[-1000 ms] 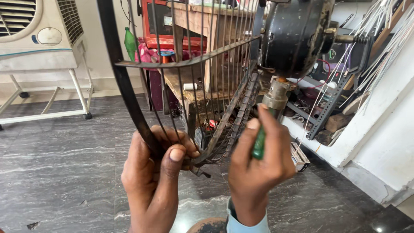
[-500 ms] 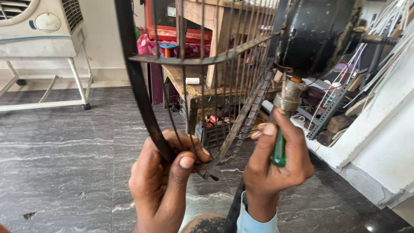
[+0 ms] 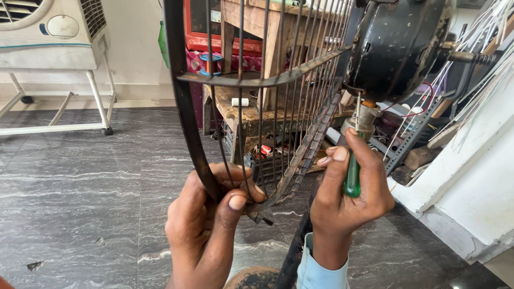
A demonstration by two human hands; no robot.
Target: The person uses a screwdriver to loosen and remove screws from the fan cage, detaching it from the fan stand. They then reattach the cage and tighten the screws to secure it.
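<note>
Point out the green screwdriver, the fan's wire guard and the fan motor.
Green screwdriver (image 3: 352, 179), head view: its handle, showing in the right hand.
Wire guard (image 3: 184, 107), head view: its dark outer rim.
Fan motor (image 3: 399, 45), head view: its black casing.

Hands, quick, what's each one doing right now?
Left hand: closed on the rim of the fan guard.
Right hand: closed on a green-handled screwdriver, pointing up at the fan motor.

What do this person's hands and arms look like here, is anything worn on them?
Both hands are bare: no gloves, rings or watch show. The left hand has short, plain nails, and its forearm shows no sleeve before the picture's edge. The right hand ends at a light blue cuff around the wrist. Some fingers look smudged with grime.
</note>
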